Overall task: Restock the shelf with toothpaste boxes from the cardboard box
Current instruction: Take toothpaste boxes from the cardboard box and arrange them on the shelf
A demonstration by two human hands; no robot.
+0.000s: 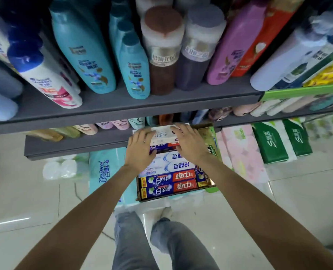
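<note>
Two hands are stretched down over a cardboard box (pixel 206 184) that sits on the floor below the shelf (pixel 103 112). The left hand (pixel 140 151) and the right hand (pixel 189 143) are laid on either end of a white toothpaste box (pixel 162 136) at the far end of the carton. The fingers of both hands are spread flat over its top; whether the thumbs are curled under it cannot be told, so each grip is seen only as wide and pressing on the white box. Beneath and nearer the camera, more toothpaste is packed flat in the carton: pale blue-and-white boxes (pixel 173 164) in the middle, and blue-and-red boxes (pixel 169 184) at the near edge. The carton is set on a light-blue tissue pack (pixel 105 172), with green tissue packs (pixel 278 143) and a pink pack (pixel 243 152) lying to the right. Shampoo bottles (pixel 84 55) are lined along the upper shelf. Grey trousers (pixel 161 242) are seen at the bottom of the view.
</note>
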